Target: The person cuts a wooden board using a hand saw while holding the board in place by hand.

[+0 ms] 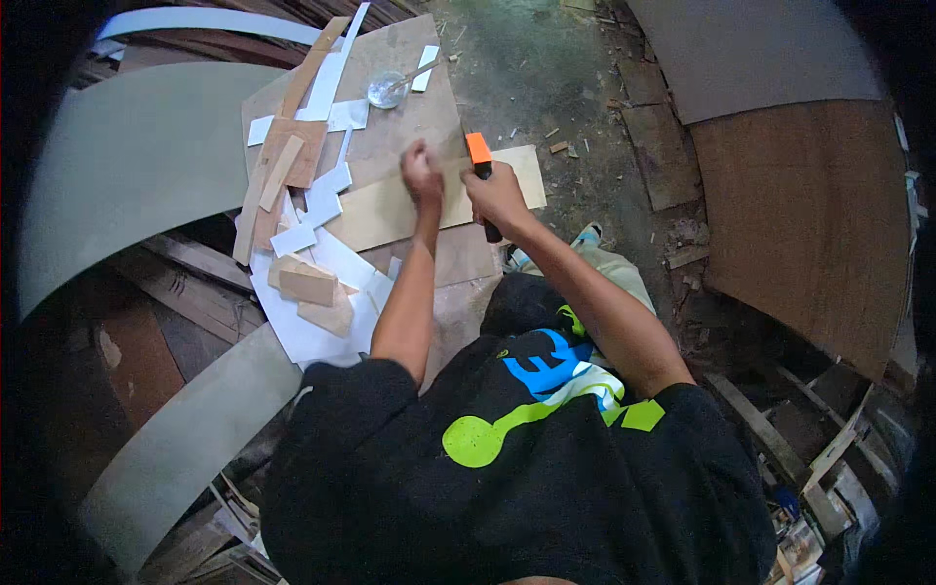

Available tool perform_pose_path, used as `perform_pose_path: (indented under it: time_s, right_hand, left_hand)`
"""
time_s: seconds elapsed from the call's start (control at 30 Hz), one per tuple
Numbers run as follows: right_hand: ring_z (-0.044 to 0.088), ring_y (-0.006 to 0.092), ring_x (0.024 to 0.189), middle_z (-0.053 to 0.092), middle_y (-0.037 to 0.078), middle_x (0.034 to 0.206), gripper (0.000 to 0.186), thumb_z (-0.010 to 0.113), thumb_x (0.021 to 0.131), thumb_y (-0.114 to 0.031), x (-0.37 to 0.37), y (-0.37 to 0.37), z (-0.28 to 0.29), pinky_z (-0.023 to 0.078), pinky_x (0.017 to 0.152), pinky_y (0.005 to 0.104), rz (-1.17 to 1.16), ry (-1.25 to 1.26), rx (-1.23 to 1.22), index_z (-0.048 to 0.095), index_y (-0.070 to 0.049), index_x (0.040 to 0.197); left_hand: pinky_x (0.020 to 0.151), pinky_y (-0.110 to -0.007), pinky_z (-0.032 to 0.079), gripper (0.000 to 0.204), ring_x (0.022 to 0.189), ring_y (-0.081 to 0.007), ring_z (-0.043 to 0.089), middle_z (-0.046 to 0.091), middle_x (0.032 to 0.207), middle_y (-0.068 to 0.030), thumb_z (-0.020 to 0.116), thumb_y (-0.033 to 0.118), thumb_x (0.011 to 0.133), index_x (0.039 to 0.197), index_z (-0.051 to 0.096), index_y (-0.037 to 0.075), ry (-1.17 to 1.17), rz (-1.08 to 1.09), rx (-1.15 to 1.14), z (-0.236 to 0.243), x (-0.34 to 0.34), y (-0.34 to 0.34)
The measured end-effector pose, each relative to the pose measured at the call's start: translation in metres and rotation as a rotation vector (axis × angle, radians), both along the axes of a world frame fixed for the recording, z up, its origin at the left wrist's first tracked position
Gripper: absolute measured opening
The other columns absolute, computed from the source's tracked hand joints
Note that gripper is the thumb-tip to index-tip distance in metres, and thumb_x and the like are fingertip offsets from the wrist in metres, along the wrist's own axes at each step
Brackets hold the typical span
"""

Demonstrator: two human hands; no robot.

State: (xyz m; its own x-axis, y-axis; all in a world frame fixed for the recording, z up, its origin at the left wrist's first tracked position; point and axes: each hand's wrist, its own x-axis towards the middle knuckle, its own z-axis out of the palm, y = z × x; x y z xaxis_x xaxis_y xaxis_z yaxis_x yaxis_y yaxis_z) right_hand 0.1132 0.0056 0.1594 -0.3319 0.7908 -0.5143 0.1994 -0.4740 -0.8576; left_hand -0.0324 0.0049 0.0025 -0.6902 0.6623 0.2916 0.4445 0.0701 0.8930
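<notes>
My right hand [495, 197] is wrapped round a black-handled tool with an orange block-shaped end [478, 148]; its exact kind does not show. The orange end points away from me, and the black handle comes out below my fist. Just left of it, my left hand [422, 175] is raised with the fingers looking curled, but motion smears them. I cannot make out whether it holds anything. Beneath both hands a long pale wooden board [375, 213] lies slantwise across the worktable [409, 49].
A clear cup [386, 90] with a stick in it stands farther back on the table. White strips [327, 88] and small wood offcuts [307, 285] pile up at the left. Large curved panels [146, 156] lie beyond. On the right, a brown sheet [799, 214] rests by the scrap-strewn floor [556, 88].
</notes>
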Motion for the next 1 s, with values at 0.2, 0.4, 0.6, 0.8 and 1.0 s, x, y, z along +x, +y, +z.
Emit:
perform_pose_path:
  time_s: [0.2, 0.4, 0.6, 0.8, 1.0]
  right_hand:
    - [0.048, 0.0135, 0.037, 0.045, 0.003, 0.047, 0.024, 0.054, 0.083, -0.018, 0.017, 0.007, -0.007, 0.038, 0.035, 0.0294, -0.018, -0.092, 0.036, 0.047, -0.003, 0.065]
    - [0.049, 0.0138, 0.037, 0.046, 0.003, 0.048, 0.024, 0.053, 0.083, -0.017, 0.007, 0.007, -0.005, 0.039, 0.037, 0.0296, -0.005, -0.092, 0.030, 0.047, -0.003, 0.065]
    - [0.054, 0.0178, 0.040, 0.053, 0.008, 0.051, 0.025, 0.055, 0.081, -0.020, 0.012, 0.006, -0.011, 0.044, 0.040, 0.0332, -0.020, -0.109, 0.020, 0.052, 0.000, 0.066]
    - [0.054, 0.0179, 0.040, 0.053, 0.008, 0.050, 0.025, 0.055, 0.081, -0.020, 0.010, 0.001, -0.008, 0.044, 0.041, 0.0332, -0.013, -0.123, 0.026, 0.052, -0.001, 0.066]
    - [0.056, 0.0189, 0.042, 0.053, 0.008, 0.050, 0.025, 0.055, 0.080, -0.020, 0.014, 0.002, -0.015, 0.044, 0.041, 0.0333, -0.006, -0.123, 0.053, 0.052, 0.000, 0.065]
  left_hand:
    - [0.100, -0.039, 0.037, 0.051, 0.112, -0.0245, 0.052, 0.054, 0.119, -0.0164, 0.036, 0.036, 0.090, 0.118, 0.049, -0.005, -0.037, -0.355, 0.472, 0.254, -0.068, 0.027]
    - [0.108, -0.060, 0.002, 0.099, 0.134, -0.0367, 0.021, 0.060, 0.106, -0.0211, 0.006, 0.075, 0.080, 0.113, 0.056, -0.004, 0.373, -1.300, 0.740, 0.446, -0.051, -0.022]
    - [0.108, -0.059, 0.003, 0.098, 0.133, -0.0369, 0.022, 0.059, 0.107, -0.0216, 0.008, 0.074, 0.080, 0.114, 0.055, -0.005, 0.379, -1.278, 0.742, 0.439, -0.048, -0.026]
    - [0.108, -0.059, 0.004, 0.096, 0.132, -0.0371, 0.023, 0.058, 0.108, -0.0222, 0.010, 0.074, 0.080, 0.115, 0.053, -0.005, 0.406, -1.261, 0.731, 0.439, -0.048, -0.031]
    - [0.107, -0.059, 0.006, 0.095, 0.131, -0.0374, 0.024, 0.057, 0.110, -0.0227, 0.012, 0.073, 0.080, 0.116, 0.052, -0.005, 0.426, -1.250, 0.709, 0.437, -0.042, -0.028]
